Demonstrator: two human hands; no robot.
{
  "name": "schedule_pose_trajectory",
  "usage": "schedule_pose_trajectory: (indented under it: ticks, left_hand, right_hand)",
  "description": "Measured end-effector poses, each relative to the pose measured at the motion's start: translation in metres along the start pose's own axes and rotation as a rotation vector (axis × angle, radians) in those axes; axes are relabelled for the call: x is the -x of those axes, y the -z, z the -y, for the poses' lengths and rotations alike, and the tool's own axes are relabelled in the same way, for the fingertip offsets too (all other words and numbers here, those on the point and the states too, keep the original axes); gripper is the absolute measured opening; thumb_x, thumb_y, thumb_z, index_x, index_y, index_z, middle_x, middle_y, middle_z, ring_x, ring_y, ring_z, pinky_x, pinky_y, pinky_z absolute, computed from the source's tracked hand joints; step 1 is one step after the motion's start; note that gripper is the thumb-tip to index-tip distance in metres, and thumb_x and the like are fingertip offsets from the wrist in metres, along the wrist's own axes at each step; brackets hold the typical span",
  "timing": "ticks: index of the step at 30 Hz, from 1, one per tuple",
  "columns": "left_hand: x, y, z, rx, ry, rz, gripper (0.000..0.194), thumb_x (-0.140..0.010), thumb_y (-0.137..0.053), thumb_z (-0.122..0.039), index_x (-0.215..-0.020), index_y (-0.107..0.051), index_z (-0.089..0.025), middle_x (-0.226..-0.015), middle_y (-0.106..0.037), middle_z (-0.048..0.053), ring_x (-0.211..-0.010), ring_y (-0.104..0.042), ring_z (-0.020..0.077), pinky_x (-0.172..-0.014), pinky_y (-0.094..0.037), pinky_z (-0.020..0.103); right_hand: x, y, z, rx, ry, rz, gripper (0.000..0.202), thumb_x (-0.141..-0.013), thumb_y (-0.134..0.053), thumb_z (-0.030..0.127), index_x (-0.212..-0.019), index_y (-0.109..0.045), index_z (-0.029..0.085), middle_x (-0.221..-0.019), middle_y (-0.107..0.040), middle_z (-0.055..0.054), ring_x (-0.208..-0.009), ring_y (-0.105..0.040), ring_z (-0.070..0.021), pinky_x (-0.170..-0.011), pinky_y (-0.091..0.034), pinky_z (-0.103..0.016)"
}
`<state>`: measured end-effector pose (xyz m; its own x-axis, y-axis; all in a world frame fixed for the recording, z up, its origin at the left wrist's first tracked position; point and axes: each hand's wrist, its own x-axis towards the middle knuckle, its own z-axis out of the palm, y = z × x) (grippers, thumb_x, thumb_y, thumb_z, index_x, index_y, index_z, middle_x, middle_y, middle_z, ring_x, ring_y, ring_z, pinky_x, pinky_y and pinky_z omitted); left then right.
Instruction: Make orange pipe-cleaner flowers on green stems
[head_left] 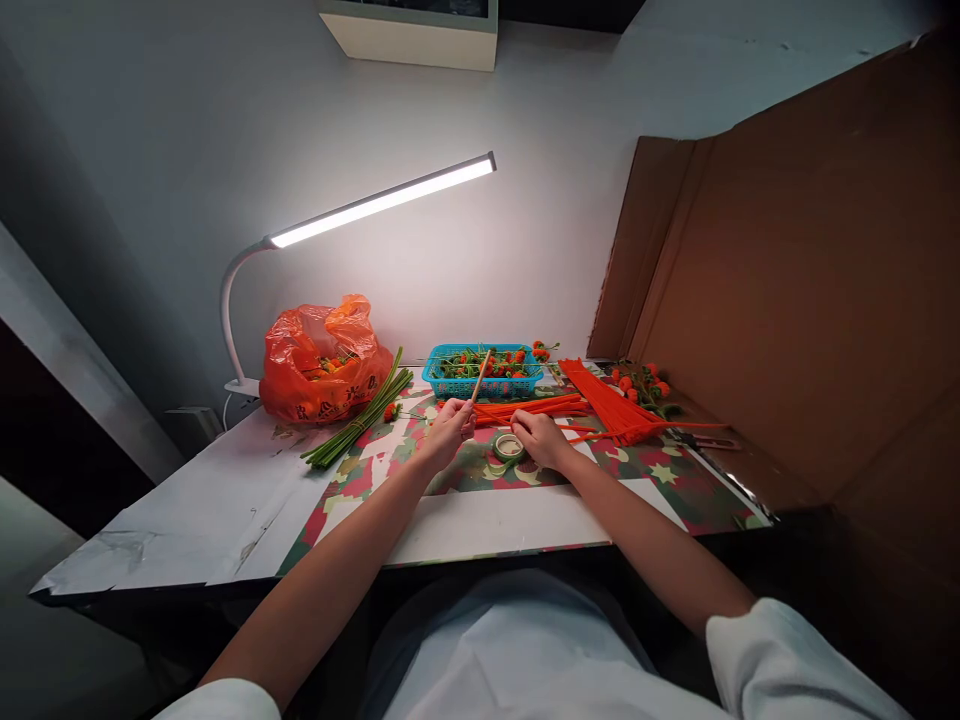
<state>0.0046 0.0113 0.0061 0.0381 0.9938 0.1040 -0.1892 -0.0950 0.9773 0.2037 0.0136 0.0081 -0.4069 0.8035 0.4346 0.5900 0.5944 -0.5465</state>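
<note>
My left hand (448,432) is closed around a thin wooden stick (482,374), which points up and slightly right. Beside it, my right hand (541,439) has its fingers pinched together; what lies between them is too small to make out. A roll of green tape (508,448) rests on the table just left of my right hand. Behind both hands lies a bundle of orange pipe cleaners (555,404). A wider fan of orange pipe cleaners (611,405) spreads to the right. One small orange flower (391,411) lies left of my left hand.
A blue basket (430,374) of orange flowers stands at the back. Left are tied green stems (352,428), an orange plastic bag (296,365) and a lit lamp (382,200). More orange flowers (637,388) lie right, by a tall cardboard sheet (810,260).
</note>
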Motion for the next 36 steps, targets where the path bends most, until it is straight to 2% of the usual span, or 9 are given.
schedule_pose_trajectory:
  ticks: [4, 7, 10, 15, 19, 24, 29, 33, 36]
  left_hand:
    - [-0.001, 0.002, 0.0, -0.003, -0.041, 0.05, 0.032, -0.09, -0.055, -0.032, -0.118, -0.055, -0.015, -0.115, -0.059, 0.009, -0.095, -0.061, 0.0205, -0.08, -0.053, 0.04]
    - [0.003, 0.007, -0.007, -0.039, -0.079, 0.132, 0.027, -0.089, -0.055, -0.039, -0.1, -0.058, -0.015, -0.085, -0.061, 0.002, -0.069, -0.058, 0.0114, -0.063, -0.05, 0.027]
    - [0.01, 0.012, -0.016, -0.123, -0.09, 0.268, 0.032, -0.078, -0.066, -0.047, -0.077, -0.054, -0.017, -0.06, -0.049, -0.006, -0.051, -0.043, 0.0065, -0.051, -0.037, 0.019]
    - [0.017, 0.007, -0.023, -0.325, -0.062, 0.45, 0.032, -0.065, -0.077, -0.039, -0.063, -0.055, -0.016, -0.055, -0.048, -0.005, -0.05, -0.037, 0.008, -0.047, -0.025, 0.021]
    - [0.015, 0.001, -0.026, -0.407, -0.126, 0.383, 0.032, -0.067, -0.075, -0.037, -0.06, -0.052, -0.017, -0.055, -0.043, -0.006, -0.051, -0.032, 0.0087, -0.048, -0.021, 0.022]
    - [0.015, 0.004, -0.033, -0.408, -0.169, 0.241, 0.029, -0.072, -0.07, -0.039, -0.067, -0.049, -0.019, -0.056, -0.044, -0.007, -0.052, -0.034, 0.0095, -0.048, -0.023, 0.021]
    - [0.011, 0.005, -0.025, -0.326, -0.075, 0.253, 0.032, -0.071, -0.07, -0.044, -0.075, -0.053, -0.018, -0.054, -0.049, -0.005, -0.048, -0.039, 0.0091, -0.045, -0.024, 0.02]
    - [0.009, 0.002, -0.022, -0.167, -0.028, 0.267, 0.041, -0.068, -0.07, -0.052, -0.068, -0.047, -0.018, -0.055, -0.043, -0.006, -0.045, -0.032, 0.0056, -0.043, -0.022, 0.019]
    - [0.012, 0.001, -0.029, -0.039, -0.055, 0.247, 0.046, -0.068, -0.067, -0.058, -0.068, -0.041, -0.019, -0.057, -0.036, -0.008, -0.046, -0.031, 0.0051, -0.044, -0.024, 0.019]
  right_hand:
    - [0.0, 0.0, 0.0, -0.033, 0.017, 0.002, 0.016, -0.082, -0.041, 0.021, -0.072, -0.054, 0.019, -0.061, -0.053, 0.002, -0.057, -0.046, -0.0125, -0.056, -0.029, -0.022]
    - [-0.003, 0.006, -0.003, -0.072, 0.04, 0.007, 0.019, -0.083, -0.04, 0.024, -0.073, -0.055, 0.018, -0.063, -0.054, 0.002, -0.058, -0.047, -0.012, -0.056, -0.033, -0.021]
    - [-0.011, 0.021, -0.007, -0.081, 0.068, 0.016, 0.024, -0.085, -0.039, 0.028, -0.074, -0.057, 0.016, -0.065, -0.056, 0.0, -0.059, -0.048, -0.0119, -0.055, -0.035, -0.021]
    - [-0.031, 0.054, 0.008, 0.019, 0.147, 0.055, 0.021, -0.082, -0.049, 0.027, -0.074, -0.064, 0.015, -0.06, -0.056, 0.001, -0.053, -0.046, -0.011, -0.051, -0.03, -0.021]
    - [-0.042, 0.068, 0.044, 0.171, 0.242, 0.054, 0.014, -0.08, -0.055, 0.02, -0.072, -0.066, 0.019, -0.061, -0.06, 0.0, -0.056, -0.048, -0.0121, -0.056, -0.026, -0.024]
    - [-0.041, 0.067, 0.076, 0.325, 0.306, 0.026, 0.015, -0.084, -0.052, 0.021, -0.076, -0.065, 0.019, -0.061, -0.06, -0.002, -0.057, -0.049, -0.0137, -0.056, -0.023, -0.025]
    - [-0.032, 0.052, 0.087, 0.419, 0.37, 0.047, 0.017, -0.084, -0.05, 0.02, -0.071, -0.061, 0.017, -0.065, -0.063, -0.004, -0.057, -0.05, -0.0138, -0.054, -0.02, -0.026]
    - [-0.021, 0.042, 0.091, 0.454, 0.429, 0.081, 0.02, -0.086, -0.047, 0.021, -0.07, -0.059, 0.017, -0.063, -0.063, -0.005, -0.056, -0.051, -0.0146, -0.053, -0.021, -0.027]
    - [-0.009, 0.042, 0.087, 0.398, 0.457, 0.044, 0.024, -0.088, -0.042, 0.022, -0.072, -0.059, 0.017, -0.061, -0.061, -0.005, -0.056, -0.05, -0.0142, -0.055, -0.025, -0.026]
